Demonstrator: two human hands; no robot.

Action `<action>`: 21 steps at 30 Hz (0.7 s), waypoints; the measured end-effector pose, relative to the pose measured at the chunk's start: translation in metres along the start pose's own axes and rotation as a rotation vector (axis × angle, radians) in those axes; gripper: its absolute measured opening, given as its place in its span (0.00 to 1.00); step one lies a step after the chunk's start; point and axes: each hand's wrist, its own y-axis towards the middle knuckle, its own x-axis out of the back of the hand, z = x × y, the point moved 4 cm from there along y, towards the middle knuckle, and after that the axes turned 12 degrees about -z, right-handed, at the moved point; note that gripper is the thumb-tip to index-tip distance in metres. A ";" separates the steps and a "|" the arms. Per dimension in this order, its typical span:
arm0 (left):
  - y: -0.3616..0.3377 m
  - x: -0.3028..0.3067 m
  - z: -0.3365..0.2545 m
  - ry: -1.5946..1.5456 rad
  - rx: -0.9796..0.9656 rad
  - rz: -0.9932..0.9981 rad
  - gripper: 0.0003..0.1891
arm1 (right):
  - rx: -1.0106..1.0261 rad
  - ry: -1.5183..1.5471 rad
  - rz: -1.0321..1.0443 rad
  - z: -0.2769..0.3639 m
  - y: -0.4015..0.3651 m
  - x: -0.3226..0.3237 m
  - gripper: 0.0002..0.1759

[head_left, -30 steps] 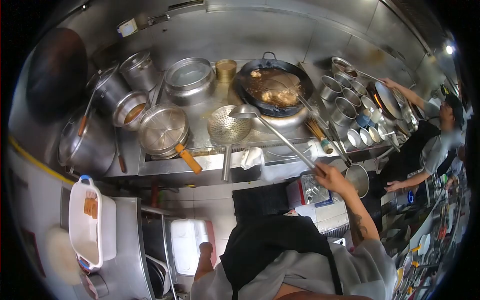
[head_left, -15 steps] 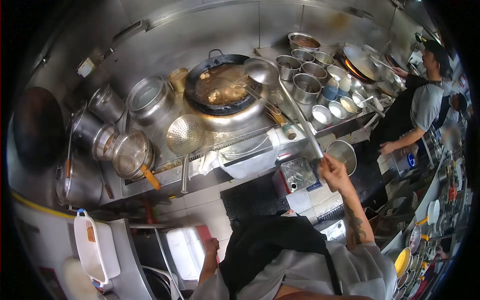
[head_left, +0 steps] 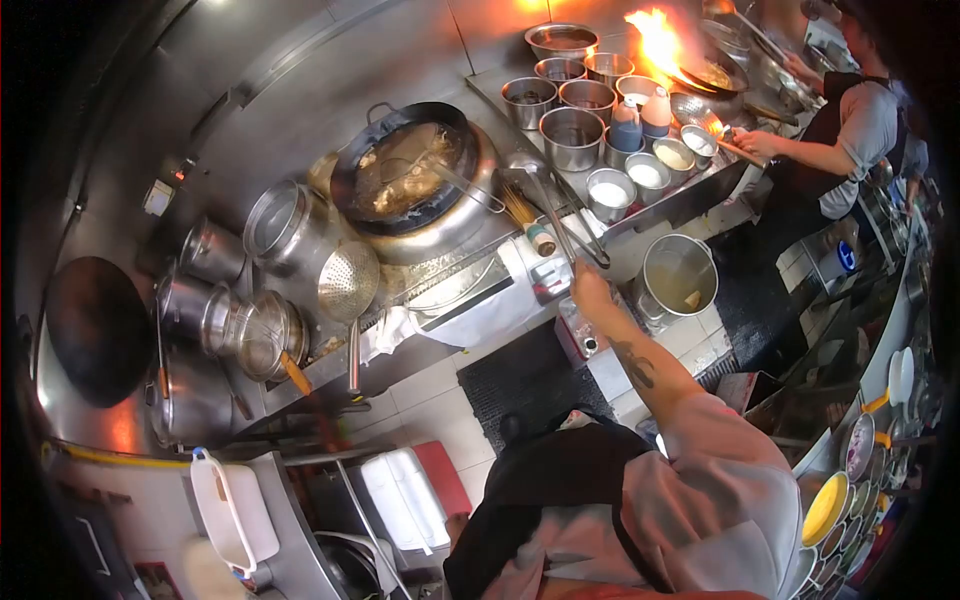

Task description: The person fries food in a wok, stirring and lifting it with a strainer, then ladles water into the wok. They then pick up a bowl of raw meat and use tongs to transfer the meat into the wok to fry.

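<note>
My right hand is closed round the long metal handle of a ladle. The ladle's head end is low over the counter, just right of the wok, and its bowl is hard to make out. A black wok holds brown liquid and pale pieces of food, with a wire-handled strainer resting in it. Beside the ladle lies a bristle brush. Only a sliver of my left hand shows by the apron, its fingers hidden.
A perforated skimmer lies left of the wok, near stacked pots. Metal containers and small bowls line the right counter. A bucket stands below. Flames rise near a co-worker.
My right hand has moved left and up, and the ladle's head has dropped to the counter beside the wok. Flames have flared at the co-worker's wok. The view has shifted.
</note>
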 end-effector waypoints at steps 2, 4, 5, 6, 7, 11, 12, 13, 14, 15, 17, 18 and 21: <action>0.003 0.008 -0.014 0.040 -0.115 0.016 0.15 | -0.028 -0.007 0.011 -0.010 0.001 -0.011 0.23; 0.014 0.013 -0.027 0.110 -0.253 0.058 0.14 | -0.055 0.015 0.087 -0.008 -0.002 -0.007 0.25; 0.028 0.009 -0.037 0.184 -0.468 0.063 0.15 | -0.075 0.024 0.122 -0.004 -0.005 0.000 0.26; 0.034 0.008 -0.051 0.255 -0.684 0.076 0.15 | -0.083 0.070 0.041 0.001 -0.011 0.012 0.26; 0.048 0.005 -0.057 0.232 -0.607 0.109 0.15 | -0.099 0.114 -0.034 -0.010 -0.022 0.014 0.25; 0.092 0.007 -0.184 0.086 -0.319 0.223 0.16 | -0.228 0.225 -0.212 -0.060 -0.089 0.040 0.21; 0.121 -0.021 -0.181 0.040 -0.387 0.272 0.15 | -0.264 0.207 -0.190 -0.087 -0.118 0.043 0.21; 0.124 -0.022 -0.216 0.070 -0.606 0.234 0.14 | -0.346 0.156 -0.105 -0.116 -0.153 0.044 0.19; 0.124 -0.027 -0.270 0.095 -0.827 0.198 0.14 | -0.433 0.109 -0.019 -0.143 -0.192 0.048 0.18; 0.130 -0.041 -0.300 0.034 -0.849 0.200 0.11 | -0.420 0.063 -0.031 -0.164 -0.231 0.059 0.18; 0.129 -0.065 -0.374 -0.066 -1.051 0.250 0.08 | -0.471 -0.063 -0.058 -0.193 -0.306 0.084 0.14; 0.134 -0.086 -0.403 -0.100 -1.086 0.329 0.08 | -0.527 -0.095 0.009 -0.192 -0.330 0.104 0.12; 0.139 -0.142 -0.489 -0.081 -1.224 0.396 0.07 | -0.776 -0.235 0.165 -0.194 -0.422 0.160 0.10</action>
